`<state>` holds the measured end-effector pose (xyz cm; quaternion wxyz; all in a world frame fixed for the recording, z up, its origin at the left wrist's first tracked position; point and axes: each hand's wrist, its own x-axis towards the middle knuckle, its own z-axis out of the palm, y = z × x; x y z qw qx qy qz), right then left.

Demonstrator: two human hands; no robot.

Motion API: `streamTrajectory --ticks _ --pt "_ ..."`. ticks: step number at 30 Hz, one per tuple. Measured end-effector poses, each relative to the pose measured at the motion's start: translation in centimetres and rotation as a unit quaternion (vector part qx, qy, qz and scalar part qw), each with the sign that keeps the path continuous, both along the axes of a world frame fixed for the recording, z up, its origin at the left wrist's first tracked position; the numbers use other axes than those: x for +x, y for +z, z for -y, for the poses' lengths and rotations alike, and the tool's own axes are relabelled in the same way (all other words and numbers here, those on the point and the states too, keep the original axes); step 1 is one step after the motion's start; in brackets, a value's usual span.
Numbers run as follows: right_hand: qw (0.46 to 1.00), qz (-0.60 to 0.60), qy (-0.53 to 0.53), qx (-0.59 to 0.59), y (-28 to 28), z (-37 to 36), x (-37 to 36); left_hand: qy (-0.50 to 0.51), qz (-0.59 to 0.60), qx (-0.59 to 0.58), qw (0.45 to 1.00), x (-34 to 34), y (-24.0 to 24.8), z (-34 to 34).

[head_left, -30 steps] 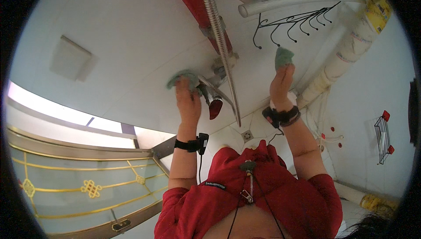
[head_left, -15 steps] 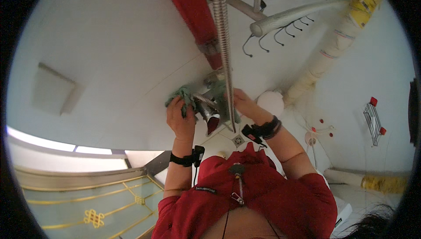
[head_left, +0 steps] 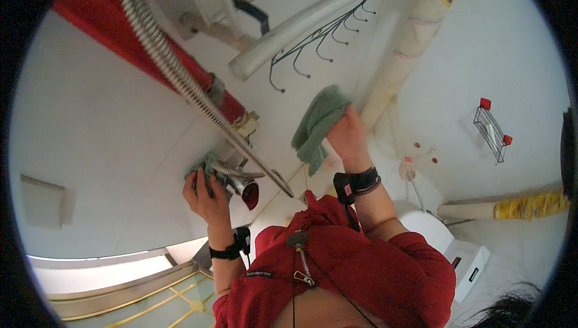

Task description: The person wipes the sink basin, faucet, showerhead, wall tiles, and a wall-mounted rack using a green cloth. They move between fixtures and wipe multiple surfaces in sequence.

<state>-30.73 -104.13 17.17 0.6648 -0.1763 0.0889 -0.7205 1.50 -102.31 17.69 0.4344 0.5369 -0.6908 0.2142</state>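
My left hand [head_left: 206, 200] is closed around a dark green cloth [head_left: 206, 163]. It presses the cloth against the left side of a shiny metal fitting [head_left: 233, 188] with a dark red end. Off to the right, my right hand [head_left: 349, 142] grips a second green cloth [head_left: 322, 124], which hangs in folds, apart from the fitting. A long ribbed metal hose [head_left: 191, 92] runs down between me and the wall, its lower end curving near my chest. Behind the hose, a thick red pipe [head_left: 126, 33] slants down to a valve-like joint [head_left: 245, 124] above the fitting.
A row of dark hooks [head_left: 325, 39] is on the wall beside a pale pipe [head_left: 265, 48]. A wrapped pipe [head_left: 415, 33] climbs at the right. Further right are a small wire rack [head_left: 490, 132] and a white toilet [head_left: 428, 234]. A gold-barred door [head_left: 150, 304] stands lower left.
My right hand has drawn away from the fitting to the right, lifting its cloth clear of the hose. My left hand stays at the fitting with its cloth. The whole view has shifted.
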Motion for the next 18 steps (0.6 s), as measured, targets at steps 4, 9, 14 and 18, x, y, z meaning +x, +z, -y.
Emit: streamTrajectory --ticks 4,9,14,18 --pt "0.992 -0.094 -0.073 -0.049 2.4 2.2 -4.7 0.056 -0.033 0.021 0.998 -0.8 -0.6 -0.7" --pt "0.756 -0.578 -0.289 -0.106 2.7 8.3 -7.3 0.134 -0.089 0.023 0.987 -2.3 -0.7 -1.9" --pt "0.662 -0.628 -0.371 -0.174 2.1 12.9 -6.1 0.191 -0.108 -0.021 0.975 -4.6 -0.4 -4.2" --pt "0.656 -0.616 -0.397 -0.182 3.0 14.1 -5.8 0.237 -0.106 -0.011 0.965 -6.5 -0.9 -6.1"
